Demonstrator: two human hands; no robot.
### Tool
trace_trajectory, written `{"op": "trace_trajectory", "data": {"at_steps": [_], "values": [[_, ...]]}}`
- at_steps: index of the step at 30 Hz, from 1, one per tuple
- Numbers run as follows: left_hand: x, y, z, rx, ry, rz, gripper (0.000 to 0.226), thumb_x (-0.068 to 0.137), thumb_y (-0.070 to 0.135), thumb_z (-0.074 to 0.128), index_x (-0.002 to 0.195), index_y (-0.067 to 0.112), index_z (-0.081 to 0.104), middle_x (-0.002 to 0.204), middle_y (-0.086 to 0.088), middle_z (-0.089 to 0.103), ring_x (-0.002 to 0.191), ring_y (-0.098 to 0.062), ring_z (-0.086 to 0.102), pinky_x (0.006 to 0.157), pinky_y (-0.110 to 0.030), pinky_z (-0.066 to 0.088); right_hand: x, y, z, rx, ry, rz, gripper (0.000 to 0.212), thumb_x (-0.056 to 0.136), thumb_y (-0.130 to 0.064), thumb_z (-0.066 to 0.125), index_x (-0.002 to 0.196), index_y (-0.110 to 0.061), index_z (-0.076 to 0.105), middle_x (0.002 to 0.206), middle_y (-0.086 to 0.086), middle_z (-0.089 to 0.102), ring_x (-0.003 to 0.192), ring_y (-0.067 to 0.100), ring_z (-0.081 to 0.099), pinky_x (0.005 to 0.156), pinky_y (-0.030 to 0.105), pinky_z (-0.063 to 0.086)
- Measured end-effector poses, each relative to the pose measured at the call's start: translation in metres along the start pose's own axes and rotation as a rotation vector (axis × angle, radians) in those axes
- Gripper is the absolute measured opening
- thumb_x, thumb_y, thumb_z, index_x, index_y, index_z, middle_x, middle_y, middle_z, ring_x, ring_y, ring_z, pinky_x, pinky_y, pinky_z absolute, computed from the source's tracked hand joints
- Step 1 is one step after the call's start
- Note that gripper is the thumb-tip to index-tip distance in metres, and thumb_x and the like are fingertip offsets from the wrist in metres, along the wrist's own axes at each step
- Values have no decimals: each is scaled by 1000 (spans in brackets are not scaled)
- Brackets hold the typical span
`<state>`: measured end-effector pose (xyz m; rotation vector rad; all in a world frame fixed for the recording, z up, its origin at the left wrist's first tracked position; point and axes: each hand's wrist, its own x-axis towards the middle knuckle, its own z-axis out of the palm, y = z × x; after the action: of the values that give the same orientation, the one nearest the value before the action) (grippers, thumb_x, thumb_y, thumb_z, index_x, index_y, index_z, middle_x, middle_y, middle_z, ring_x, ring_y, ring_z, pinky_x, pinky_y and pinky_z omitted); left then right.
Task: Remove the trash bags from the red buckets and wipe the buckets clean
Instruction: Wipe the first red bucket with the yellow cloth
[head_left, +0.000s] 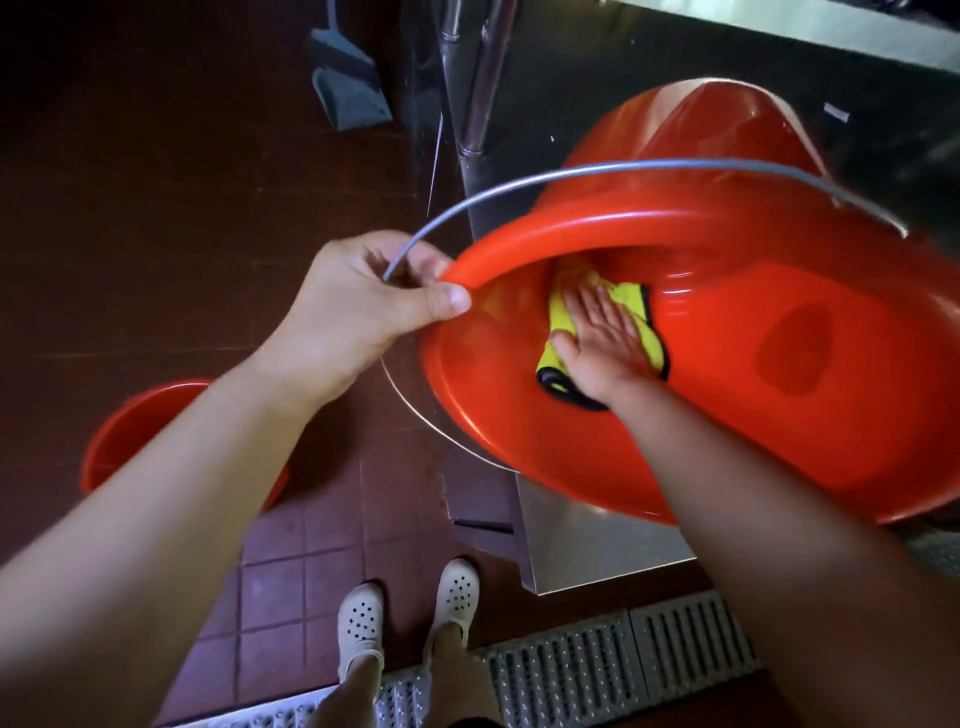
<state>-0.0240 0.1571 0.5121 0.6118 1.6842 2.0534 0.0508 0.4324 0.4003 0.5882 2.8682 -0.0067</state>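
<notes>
arms: two bare forearms run up from the bottom edge, closest to view, one to each hand
left hand (358, 296): grips the rim of the bucket (753, 364) at its near-left edge, thumb on top of the rim, fingers (434, 267) curled under it beside the end of the wire handle (571, 174); looks like it is there to keep the bucket tilted and steady
right hand (605, 338): inside the bucket, fingers straight and spread, palm pressing the cloth (631, 299) flat on the inner wall; flat hand suits wiping, nothing is pinched
bucket position: lies tipped on its side on the steel tabletop (597, 551), mouth turned toward the person, rim hanging past the tabletop edge; my guess is this lets the arm reach the inside
trash bag: none visible in this bucket, so wiping is the step in hand
cloth: yellow with dark edging, bunched under the palm
second bucket (130, 431): on the tile floor (270, 597) at left, well apart, mostly hidden by the left arm; cannot tell if it holds a bag
dustpan (348, 78): grey, upright against the dark far side of the floor
count: buckets 2, cloth 1, wire handle 1, dustpan 1, shoes (410, 613) 2, hands 2
floor grate (623, 660): runs along the bottom just behind the shoes
</notes>
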Motion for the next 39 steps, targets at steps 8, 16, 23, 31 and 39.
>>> {"op": "trace_trajectory", "data": {"at_steps": [8, 16, 23, 31, 39], "values": [[-24, -59, 3, -196, 307, -128, 31, 66, 1, 77, 77, 22, 57, 69, 13, 66, 69, -1, 61, 68, -19, 49, 17, -6, 2, 5, -22, 151, 64, 95, -49, 25, 150, -33, -2, 160, -5, -2, 147, 18, -3, 118, 38, -2], [-55, -92, 30, -316, 393, -283, 34, 62, 18, 79, 82, 14, 52, 85, -11, 61, 86, -25, 56, 87, -45, 46, -79, -91, 11, 223, 147, -48, 74, 86, -50, 27, 151, -23, 4, 159, 2, 5, 147, 19, 2, 118, 37, -2], [-38, -76, 13, -174, 319, -210, 46, 56, 23, 86, 82, 13, 50, 78, -4, 62, 72, -14, 59, 73, -28, 53, -74, -79, 10, 192, 150, -98, 72, 85, -46, 33, 150, -29, 5, 159, -2, 6, 147, 18, 3, 118, 35, 5], [-20, -52, 1, 15, 194, -160, 43, 49, 29, 88, 71, 29, 51, 76, 0, 62, 73, -17, 61, 71, -35, 55, 1, -4, 4, -5, 43, 123, 63, 94, -50, 31, 150, -33, 11, 159, -6, 10, 146, 16, 5, 117, 38, 4], [-57, -82, 11, -214, 285, -381, 52, 72, 15, 78, 113, -2, 51, 107, -20, 64, 101, -28, 62, 101, -49, 44, 8, -15, 2, 37, -25, 186, 63, 95, -51, 25, 151, -32, 3, 160, -5, -1, 147, 18, -5, 118, 39, -3]]}}
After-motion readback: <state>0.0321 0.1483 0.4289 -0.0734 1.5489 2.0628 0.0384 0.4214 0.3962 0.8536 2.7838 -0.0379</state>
